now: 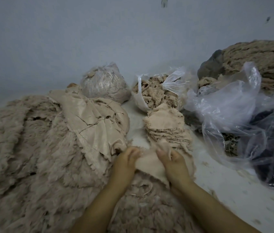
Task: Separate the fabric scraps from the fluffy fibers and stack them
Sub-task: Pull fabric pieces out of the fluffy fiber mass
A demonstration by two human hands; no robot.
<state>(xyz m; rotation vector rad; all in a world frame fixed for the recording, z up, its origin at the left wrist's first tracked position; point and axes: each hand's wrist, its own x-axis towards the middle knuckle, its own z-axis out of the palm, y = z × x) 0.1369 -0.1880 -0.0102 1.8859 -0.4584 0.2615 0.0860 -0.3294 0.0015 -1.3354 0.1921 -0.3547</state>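
head view: both hands on one beige fabric scrap (149,163), low centre. left hand (124,163) has fingers curled onto the scrap's left edge, right hand (173,163) pinches the right edge with thumb and fingers folded over the cloth. the scrap is stretched between them, lying on the fluffy fibers (32,148), which spread under both wrists and well out to the left hand's side

stack of scraps (168,130) sits just beyond the right hand's fingertips, frayed edges, leaning a bit to the right by the look of it

risks, my read:
- fluff looks clingy; if the scrap is lifted fast, tufts likely ride along and end up in the stack
- the stack is tall and uneven; dropping the next piece off-centre could slide the top layers off
- scrap edges are frayed, so a hard pull from both hands could tear it or shed threads
- everything is the same beige under dim light, so it's easy to miss a scrap buried in the pile

around: larger woven cloth sheet (96,121) draped over the fibers just beyond the left hand. open plastic bag of fibers (151,95) directly behind the stack, tied bag (104,83) further back. loose clear plastic bag (225,106) crowds the far side of the stack from the right hand, leaving little room there. tan yarn-like heap (259,64) far back right. nothing blocks the short path from the hands to the stack
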